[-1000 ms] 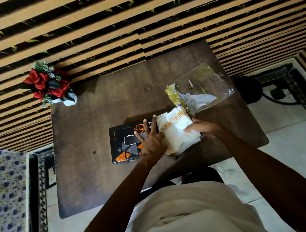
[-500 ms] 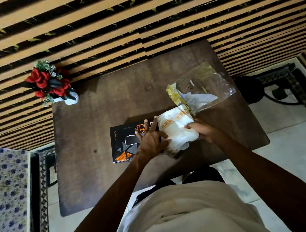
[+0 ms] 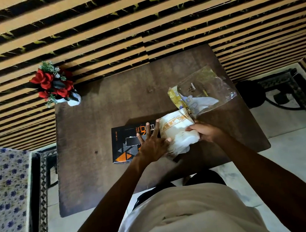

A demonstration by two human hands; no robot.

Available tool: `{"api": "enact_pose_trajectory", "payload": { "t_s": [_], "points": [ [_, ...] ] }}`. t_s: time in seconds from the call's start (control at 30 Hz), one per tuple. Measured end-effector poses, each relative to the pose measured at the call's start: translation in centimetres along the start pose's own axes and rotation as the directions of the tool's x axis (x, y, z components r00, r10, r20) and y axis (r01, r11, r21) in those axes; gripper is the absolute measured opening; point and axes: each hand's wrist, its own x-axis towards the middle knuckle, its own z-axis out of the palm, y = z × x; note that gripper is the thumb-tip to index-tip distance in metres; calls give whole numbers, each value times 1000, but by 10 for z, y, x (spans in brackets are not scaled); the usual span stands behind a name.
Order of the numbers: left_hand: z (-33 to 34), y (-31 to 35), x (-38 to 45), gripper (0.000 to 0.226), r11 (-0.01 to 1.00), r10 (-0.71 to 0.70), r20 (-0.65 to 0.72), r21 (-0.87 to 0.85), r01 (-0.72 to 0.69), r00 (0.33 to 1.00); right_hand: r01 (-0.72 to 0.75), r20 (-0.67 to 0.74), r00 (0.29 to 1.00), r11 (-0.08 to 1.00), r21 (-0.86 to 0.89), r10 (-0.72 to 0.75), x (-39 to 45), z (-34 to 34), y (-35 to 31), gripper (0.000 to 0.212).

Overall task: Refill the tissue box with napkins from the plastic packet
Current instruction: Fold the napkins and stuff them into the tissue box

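We see the stack of napkins (image 3: pixel 178 134), white with an orange printed band, at the right end of the tissue box (image 3: pixel 130 144), partly over that end and overhanging toward the near edge of the table (image 3: pixel 92 122). The stack's long axis runs roughly from the far side toward us, tilted a little to the left at the near end, where the loose edges look ruffled; the orange band crosses its far part. The box is dark with orange triangles and lettering, lies flat, and has its long axis left to right across the table, its top opening facing up with a scrap of white paper showing in it. Our left hand (image 3: pixel 153 147) lies over the right part of the box with the fingers spread and straight, the thumb pressed against the left edge of the napkins; it presses rather than grasps. Our right hand (image 3: pixel 206 132) is curled around the right edge of the stack, fingers on top, holding it. Just beyond the stack, touching or nearly touching its far corner, lies the plastic packet (image 3: pixel 204 91), clear with a yellow strip, mostly slack, with a little white paper inside. Well apart, at the far left corner of the table, stands a small white vase of red flowers (image 3: pixel 55 85).
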Motion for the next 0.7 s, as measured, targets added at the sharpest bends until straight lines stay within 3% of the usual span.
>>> {"api": "enact_pose_trajectory", "payload": {
  "t_s": [0.33,0.5,0.63,0.7],
  "points": [
    [10,1,0,47,1000,-19,-63,21,20,998,-26,43,999,981,193,18,-4,-2,9,20],
    [-5,3,3,44,995,-96,-162,-22,94,982,-85,87,994,948,307,60,-5,-2,16,30],
    [-15,-4,4,57,996,-94,-163,-23,91,982,-115,47,993,891,439,105,-3,1,18,33],
    [-16,-8,5,71,996,-90,-128,-4,91,988,-120,50,993,915,385,110,-7,5,15,34]
  ]
}}
